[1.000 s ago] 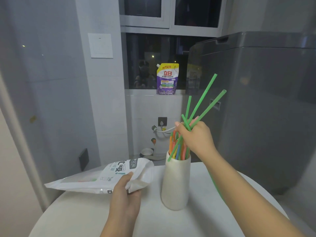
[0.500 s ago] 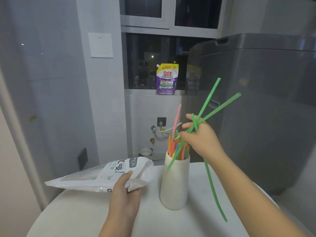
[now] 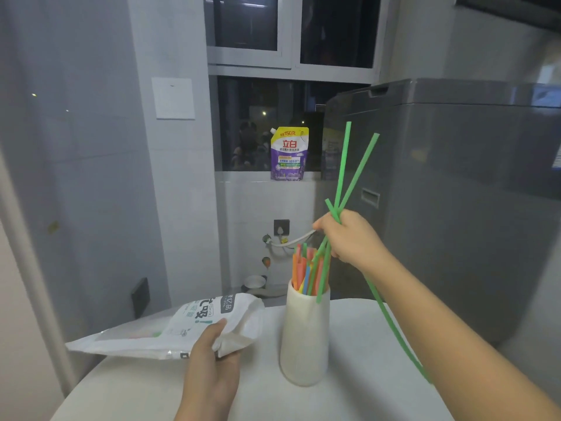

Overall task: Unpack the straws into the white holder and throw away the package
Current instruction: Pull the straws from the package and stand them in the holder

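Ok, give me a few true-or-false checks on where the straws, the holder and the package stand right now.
1. The right hand holds several long green plastic straws above the tall white ribbed holder. True.
2. The holder has no straws in it. False: orange, pink, blue and green straws stand in it.
3. The left hand holds the white printed plastic package at its open end. True.
4. The package is already thrown away. False: it lies on the white round table, in the left hand's grip.
5. The holder lies tipped on its side. False: it stands upright on the table.
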The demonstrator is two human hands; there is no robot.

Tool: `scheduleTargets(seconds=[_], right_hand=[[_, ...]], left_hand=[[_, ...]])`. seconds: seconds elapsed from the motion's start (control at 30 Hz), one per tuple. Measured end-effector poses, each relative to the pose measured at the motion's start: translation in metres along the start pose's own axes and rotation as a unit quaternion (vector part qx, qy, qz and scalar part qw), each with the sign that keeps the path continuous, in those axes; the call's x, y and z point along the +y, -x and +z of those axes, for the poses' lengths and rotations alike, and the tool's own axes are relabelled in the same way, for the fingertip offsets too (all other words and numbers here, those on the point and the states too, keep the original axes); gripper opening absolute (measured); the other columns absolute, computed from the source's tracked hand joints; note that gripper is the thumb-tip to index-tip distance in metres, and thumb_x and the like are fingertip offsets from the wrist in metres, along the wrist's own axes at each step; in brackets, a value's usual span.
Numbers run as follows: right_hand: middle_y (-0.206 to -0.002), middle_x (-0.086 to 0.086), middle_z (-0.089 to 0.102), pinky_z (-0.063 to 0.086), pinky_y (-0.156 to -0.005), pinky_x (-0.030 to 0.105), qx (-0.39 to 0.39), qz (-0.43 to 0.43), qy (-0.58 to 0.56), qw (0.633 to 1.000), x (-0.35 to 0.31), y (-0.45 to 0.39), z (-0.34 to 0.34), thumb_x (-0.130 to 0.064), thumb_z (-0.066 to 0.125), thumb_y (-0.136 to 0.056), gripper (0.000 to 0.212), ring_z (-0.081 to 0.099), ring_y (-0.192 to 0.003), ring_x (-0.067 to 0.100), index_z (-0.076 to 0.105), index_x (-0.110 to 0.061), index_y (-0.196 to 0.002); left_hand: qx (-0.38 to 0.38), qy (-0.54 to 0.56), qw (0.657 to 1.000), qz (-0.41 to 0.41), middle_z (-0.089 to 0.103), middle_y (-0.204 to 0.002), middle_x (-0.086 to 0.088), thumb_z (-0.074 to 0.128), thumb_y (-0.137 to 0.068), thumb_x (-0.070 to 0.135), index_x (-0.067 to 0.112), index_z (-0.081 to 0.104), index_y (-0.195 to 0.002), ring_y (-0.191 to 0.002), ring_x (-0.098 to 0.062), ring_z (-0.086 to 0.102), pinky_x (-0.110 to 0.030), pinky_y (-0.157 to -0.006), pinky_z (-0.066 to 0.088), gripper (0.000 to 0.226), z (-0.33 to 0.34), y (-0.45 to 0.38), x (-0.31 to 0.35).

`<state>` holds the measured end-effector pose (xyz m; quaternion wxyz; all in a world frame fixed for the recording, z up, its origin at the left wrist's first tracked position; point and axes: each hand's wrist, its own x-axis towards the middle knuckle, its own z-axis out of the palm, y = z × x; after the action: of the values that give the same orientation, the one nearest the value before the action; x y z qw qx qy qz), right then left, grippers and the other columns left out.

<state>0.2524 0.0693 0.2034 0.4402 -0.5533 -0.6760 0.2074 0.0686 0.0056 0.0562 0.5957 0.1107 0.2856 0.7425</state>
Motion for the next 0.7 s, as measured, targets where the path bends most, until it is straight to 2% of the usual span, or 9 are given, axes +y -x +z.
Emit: scheduleTargets(seconds=[0.07,0.13,0.27,0.33,0.37,0.47,0.57,0.63,0.7], right_hand=[[-0.051,-0.003,0.043,0.031,-0.045,0.024,-0.024,0.013,0.035,0.999,-0.004,-0.002,-0.004,-0.019,0.044,-0.089,0.027,0.04,-0.046,0.013,0.065,-0.004,-0.083],[-0.052,0.002,0.041,0.03,-0.044,0.025,-0.039,0.011,0.082,0.996,-0.004,-0.002,-0.007,-0.018,0.042,-0.09,0.033,0.038,-0.046,0.015,0.063,0.007,-0.093],[-0.075,0.014,0.059,0.042,-0.054,0.028,-0.015,-0.02,0.09,0.996,-0.006,0.002,-0.016,-0.018,0.042,-0.091,0.032,0.048,-0.054,0.018,0.063,0.005,-0.097],[-0.088,0.017,0.065,0.043,-0.058,0.029,0.013,-0.044,0.09,0.995,-0.009,0.005,-0.024,-0.019,0.043,-0.091,0.028,0.05,-0.058,0.019,0.062,0.001,-0.096],[-0.09,0.015,0.066,0.042,-0.057,0.028,0.018,-0.054,0.085,0.995,-0.01,0.008,-0.029,-0.021,0.044,-0.092,0.026,0.05,-0.059,0.018,0.061,-0.002,-0.095],[-0.086,0.008,0.065,0.035,-0.051,0.024,-0.025,-0.06,0.08,0.995,-0.01,0.017,-0.039,-0.026,0.045,-0.094,0.019,0.049,-0.055,0.01,0.055,-0.01,-0.091],[-0.084,0.007,0.067,0.037,-0.052,0.025,-0.071,-0.055,0.114,0.989,-0.007,0.027,-0.034,-0.023,0.044,-0.094,0.015,0.05,-0.055,0.008,0.053,-0.01,-0.093],[-0.083,0.007,0.068,0.038,-0.052,0.023,-0.043,-0.061,0.089,0.993,-0.003,0.03,-0.03,-0.023,0.045,-0.094,0.014,0.05,-0.054,0.006,0.052,-0.011,-0.092],[-0.079,0.004,0.067,0.035,-0.044,0.011,0.007,-0.078,0.064,0.995,-0.002,0.03,-0.031,-0.026,0.045,-0.094,0.014,0.052,-0.049,-0.001,0.052,-0.015,-0.089]], left_hand=[[0.001,0.001,1.0,-0.003,0.073,-0.07,-0.003,0.048,-0.09,0.0,0.001,0.059,-0.093,-0.064,-0.013,0.072,-0.025,-0.053,0.056,0.012,0.001,0.0,0.0],[0.003,0.009,1.0,-0.003,0.074,-0.077,-0.003,0.048,-0.09,0.0,0.002,0.059,-0.098,-0.067,-0.012,0.072,-0.026,-0.055,0.057,0.014,0.001,-0.001,0.0],[-0.005,0.017,1.0,-0.005,0.076,-0.078,-0.002,0.047,-0.09,0.0,0.004,0.059,-0.099,-0.074,-0.013,0.073,-0.025,-0.056,0.057,0.016,0.002,-0.002,-0.001],[0.007,0.01,1.0,-0.005,0.076,-0.077,-0.001,0.049,-0.089,0.0,0.005,0.062,-0.097,-0.08,-0.014,0.07,-0.025,-0.059,0.058,0.016,0.003,-0.002,-0.003],[0.01,0.008,1.0,-0.005,0.075,-0.074,-0.001,0.049,-0.089,0.0,0.005,0.063,-0.093,-0.075,-0.013,0.071,-0.024,-0.057,0.057,0.015,0.003,-0.002,-0.003],[0.016,0.011,1.0,-0.008,0.073,-0.064,0.001,0.048,-0.09,-0.001,0.006,0.062,-0.085,-0.057,-0.009,0.07,-0.022,-0.052,0.055,0.016,0.007,0.001,-0.004],[0.018,0.029,0.999,0.0,0.072,-0.063,0.002,0.046,-0.09,-0.003,0.008,0.061,-0.087,-0.055,-0.008,0.069,-0.02,-0.05,0.055,0.018,0.008,0.003,-0.004],[0.021,0.035,0.999,0.002,0.072,-0.063,0.003,0.045,-0.091,-0.003,0.009,0.061,-0.088,-0.056,-0.007,0.069,-0.02,-0.05,0.055,0.019,0.008,0.003,-0.004],[0.027,0.034,0.999,0.007,0.072,-0.063,0.004,0.046,-0.09,-0.003,0.01,0.061,-0.088,-0.056,-0.007,0.07,-0.02,-0.05,0.055,0.02,0.008,0.004,-0.004]])
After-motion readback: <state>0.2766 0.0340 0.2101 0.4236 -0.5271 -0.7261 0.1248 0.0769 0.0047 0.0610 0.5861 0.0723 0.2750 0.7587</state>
